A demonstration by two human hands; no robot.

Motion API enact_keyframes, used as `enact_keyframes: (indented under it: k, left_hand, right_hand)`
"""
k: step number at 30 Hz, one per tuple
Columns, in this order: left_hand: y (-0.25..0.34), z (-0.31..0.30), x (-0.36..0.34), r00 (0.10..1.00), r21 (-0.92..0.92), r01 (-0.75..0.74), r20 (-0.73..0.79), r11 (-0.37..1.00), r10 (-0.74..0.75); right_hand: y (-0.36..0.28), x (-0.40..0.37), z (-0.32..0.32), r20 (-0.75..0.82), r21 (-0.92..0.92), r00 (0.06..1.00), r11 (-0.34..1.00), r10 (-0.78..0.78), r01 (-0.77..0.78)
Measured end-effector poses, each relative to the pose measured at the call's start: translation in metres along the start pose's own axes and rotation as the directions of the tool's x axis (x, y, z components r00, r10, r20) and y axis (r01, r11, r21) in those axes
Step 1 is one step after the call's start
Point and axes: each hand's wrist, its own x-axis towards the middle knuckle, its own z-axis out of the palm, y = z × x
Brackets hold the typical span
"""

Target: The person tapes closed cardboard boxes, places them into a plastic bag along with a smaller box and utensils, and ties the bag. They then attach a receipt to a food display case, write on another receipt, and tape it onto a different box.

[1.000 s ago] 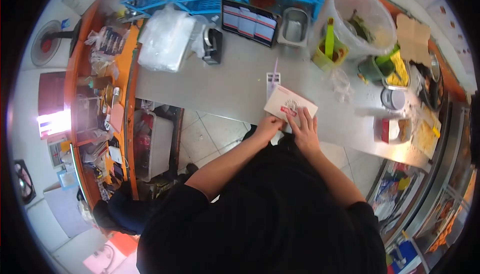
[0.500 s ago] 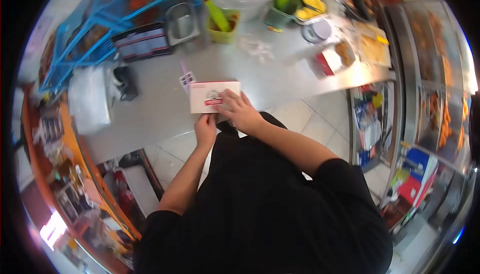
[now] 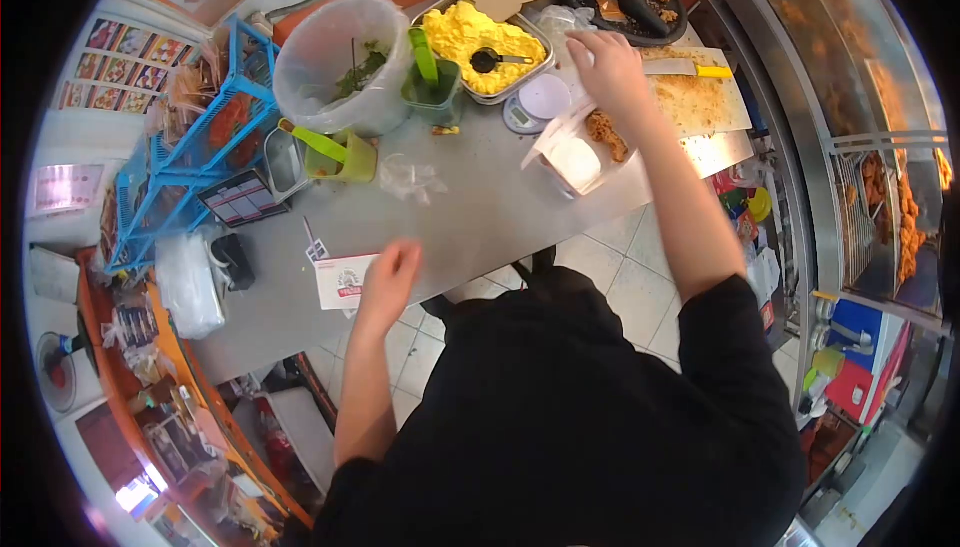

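My left hand (image 3: 393,272), its fingers curled in with nothing showing in them, is over the right end of a closed white carton (image 3: 345,282) with a red and black print. A small printed tag (image 3: 316,247) lies at the carton's back left corner. My right hand (image 3: 606,59) reaches across the far right of the counter, fingers stretched out beside a crumpled clear plastic bag (image 3: 562,21). Below that forearm stands an open carton (image 3: 540,155) holding a white round mound and a piece of fried chicken (image 3: 606,135).
A steel tray of yellow food (image 3: 462,32) with a black scoop stands at the back. Near it are a kitchen scale (image 3: 543,102), a large clear tub (image 3: 300,62) and green containers (image 3: 345,162). A yellow-handled knife (image 3: 712,72) lies on a crumb-covered board (image 3: 715,107).
My right hand has left the closed carton and swung to the far right. My left hand has come up over the carton's right end. The view has shifted toward the right.
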Motion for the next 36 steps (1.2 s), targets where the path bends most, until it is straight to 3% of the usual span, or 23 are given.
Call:
enact_keyframes:
  k: [1,2,3,4,5,6,8,9,10,12,13,14,15,16,18,20,22,24,26,29,32,34,36]
  left_hand:
    - [0.031,0.031,0.023,0.990,-0.204,-0.116,-0.100,0.972,0.097]
    - [0.058,0.065,0.049,0.970,-0.389,-0.228,-0.174,0.893,0.172]
    - [0.084,0.096,0.074,0.954,-0.337,-0.284,-0.191,0.898,0.230]
    - [0.107,0.125,0.095,0.937,-0.288,-0.333,-0.205,0.898,0.282]
    - [0.117,0.157,0.117,0.946,-0.222,-0.317,-0.139,0.922,0.292]
    - [0.114,0.191,0.136,0.952,-0.156,-0.304,-0.074,0.940,0.295]
    - [0.068,0.260,0.158,0.792,0.289,-0.532,-0.162,0.796,0.589]
    - [0.073,0.264,0.151,0.789,0.289,-0.524,-0.189,0.801,0.584]
    - [0.076,0.262,0.137,0.853,0.357,-0.461,-0.072,0.812,0.516]
    - [0.072,0.261,0.127,0.914,0.436,-0.379,0.040,0.816,0.403]
    - [0.064,0.261,0.124,0.895,0.419,-0.366,-0.088,0.831,0.438]
    - [0.055,0.263,0.117,0.863,0.403,-0.359,-0.201,0.842,0.464]
    - [0.051,0.263,0.117,0.852,0.279,-0.339,-0.315,0.898,0.419]
    - [0.034,0.264,0.121,0.853,0.294,-0.339,-0.305,0.894,0.423]
    - [-0.004,0.255,0.131,0.984,-0.138,0.031,-0.167,0.990,-0.054]
    - [0.011,0.231,0.125,0.994,-0.135,0.032,-0.104,0.990,-0.046]
    - [0.009,0.226,0.122,0.982,-0.394,0.119,-0.092,0.911,-0.168]
    - [0.008,0.226,0.124,0.953,-0.409,0.127,-0.201,0.904,-0.225]
    - [0.004,0.220,0.122,0.910,-0.298,0.177,-0.313,0.938,-0.271]
    - [-0.002,0.207,0.119,0.895,-0.147,0.190,-0.380,0.971,-0.233]
    - [0.004,0.194,0.105,0.888,0.001,0.162,-0.436,0.987,-0.145]
    - [0.026,0.184,0.097,0.934,0.100,0.164,-0.336,0.981,-0.122]
    - [0.045,0.183,0.086,0.959,-0.021,0.202,-0.200,0.979,-0.202]
  right_hand:
    - [0.032,0.012,-0.009,0.557,0.003,0.789,0.949,0.259,-0.314]
    - [0.077,0.001,0.005,0.780,-0.041,0.611,0.985,0.138,-0.170]
    - [0.110,-0.012,0.022,0.933,-0.043,0.358,0.999,0.044,-0.011]
    - [0.100,-0.020,0.012,0.976,-0.193,0.104,0.981,0.193,-0.016]
    - [0.130,-0.074,0.027,0.930,-0.104,0.348,0.993,0.116,-0.053]
    - [0.118,-0.098,0.011,0.904,-0.178,0.371,0.977,0.210,-0.117]
    - [0.125,-0.146,0.007,0.675,0.000,0.736,0.997,0.057,-0.077]
    - [0.120,-0.162,-0.001,0.546,0.010,0.834,0.995,0.074,-0.095]
    - [0.117,-0.181,0.002,0.341,0.024,0.938,0.998,0.054,-0.066]
    - [0.082,-0.179,-0.013,0.054,-0.178,0.998,0.984,0.034,-0.024]
    - [0.075,-0.184,-0.006,0.064,-0.163,0.997,0.986,0.047,-0.036]
    - [0.065,-0.193,-0.003,0.324,0.052,0.853,0.893,0.409,-0.448]
    - [0.058,-0.202,-0.001,0.605,0.132,0.532,0.584,0.593,-0.801]
    - [0.053,-0.208,0.004,0.605,0.141,0.527,0.571,0.597,-0.809]
    - [0.047,-0.222,0.022,0.618,0.332,0.617,0.549,0.488,-0.767]
    - [0.048,-0.227,0.041,0.584,0.337,0.664,0.604,0.467,-0.722]
    - [0.038,-0.223,0.046,0.596,0.245,0.706,0.751,0.382,-0.613]
    - [0.036,-0.221,0.060,0.532,0.209,0.778,0.838,0.334,-0.503]
    - [0.036,-0.202,0.056,0.744,0.268,0.584,0.657,0.323,-0.705]
    - [0.034,-0.164,0.027,0.814,0.077,0.505,0.808,0.287,-0.584]
    - [0.030,-0.141,0.011,0.855,0.052,0.469,0.864,0.220,-0.500]
    - [0.038,-0.146,0.022,0.901,0.082,0.401,0.843,0.166,-0.532]
    - [0.046,-0.160,0.037,0.951,0.140,0.295,0.720,0.093,-0.679]
